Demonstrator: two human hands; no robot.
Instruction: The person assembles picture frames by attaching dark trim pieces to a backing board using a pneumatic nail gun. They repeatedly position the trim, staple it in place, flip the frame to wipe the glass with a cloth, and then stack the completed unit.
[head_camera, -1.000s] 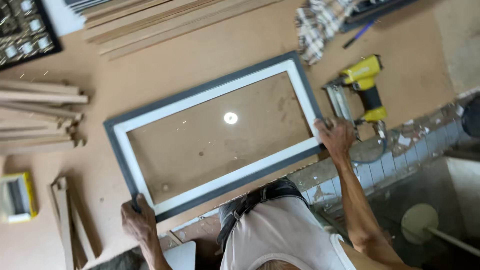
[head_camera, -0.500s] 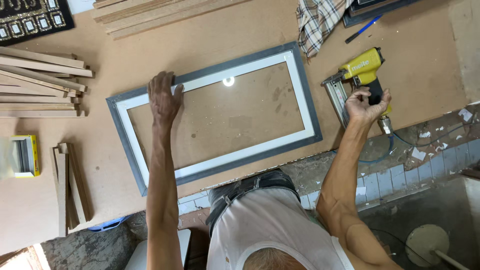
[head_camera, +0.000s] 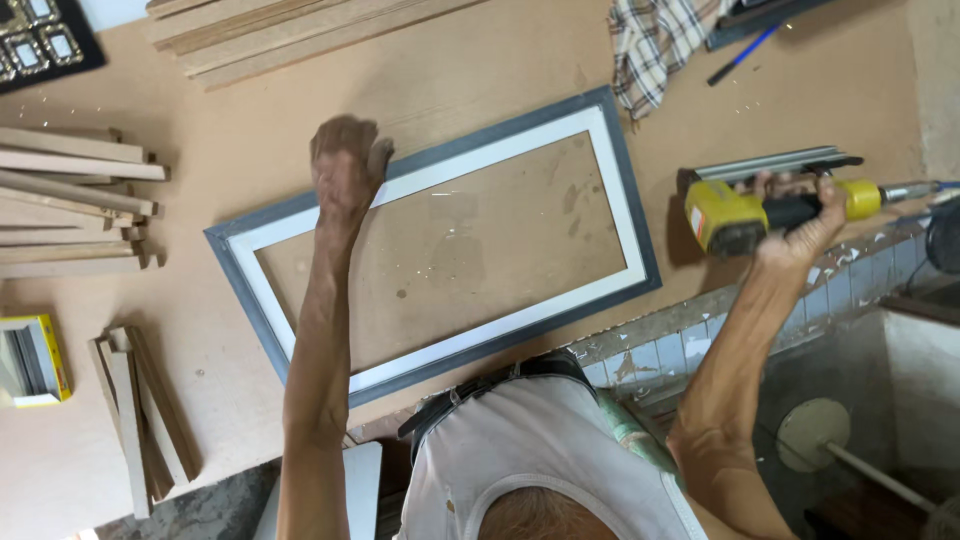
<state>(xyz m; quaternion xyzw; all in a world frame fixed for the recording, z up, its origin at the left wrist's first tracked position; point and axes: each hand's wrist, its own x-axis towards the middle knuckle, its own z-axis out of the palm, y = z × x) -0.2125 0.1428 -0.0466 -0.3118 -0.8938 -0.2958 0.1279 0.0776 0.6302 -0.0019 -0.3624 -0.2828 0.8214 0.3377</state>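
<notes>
A rectangular picture frame (head_camera: 620, 190), grey outside with a white inner border, lies flat on the brown worktable (head_camera: 480, 60). My left hand (head_camera: 345, 170) presses down on the frame's far long side, near its left end. My right hand (head_camera: 800, 215) is closed around the handle of a yellow and black nail gun (head_camera: 735, 215), which sits just right of the frame at the table's edge. The gun's metal magazine (head_camera: 770, 165) points along the far side.
Wooden moulding strips (head_camera: 70, 200) are stacked at the left, with shorter pieces (head_camera: 140, 420) nearer me and long strips (head_camera: 280, 30) at the back. A checked cloth (head_camera: 655, 45) and a blue pen (head_camera: 742, 55) lie behind the frame. A small yellow box (head_camera: 30, 360) sits far left.
My left hand moved from the frame's near left corner to its far side. My right hand left the frame's right corner, took hold of the nail gun and turned it sideways.
</notes>
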